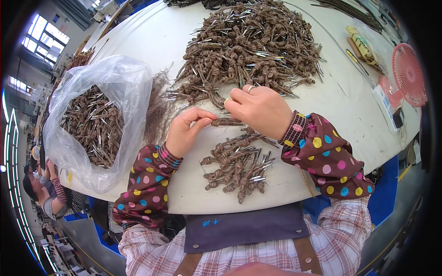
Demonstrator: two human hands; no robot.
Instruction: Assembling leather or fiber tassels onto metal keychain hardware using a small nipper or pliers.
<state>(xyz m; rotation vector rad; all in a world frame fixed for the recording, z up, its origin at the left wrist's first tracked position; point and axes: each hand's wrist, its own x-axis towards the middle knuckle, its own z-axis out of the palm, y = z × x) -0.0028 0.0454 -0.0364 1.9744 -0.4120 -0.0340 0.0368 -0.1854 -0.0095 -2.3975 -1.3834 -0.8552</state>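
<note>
A knotted brown cord [229,122] stretches between my hands above the pale tabletop. My left hand [188,131] pinches its knotted end between thumb and forefinger. Bent over the other end is my right hand [261,111], its fingers closed around the cord and partly hidden from view. Just beyond the right fingers begins a large heap of knotted brown cords [251,48] with shiny metal tips. Closer to my body, below both hands, lies a smaller pile of the same cords [237,165], many of their tips pointing right.
On the left stands an open clear plastic bag [136,87] filled with more cords, loose brown threads [156,108] beside it. A pink fan [409,75] and a yellow-handled tool [352,57] are at the right. Another person [51,195] sits beyond the left table edge.
</note>
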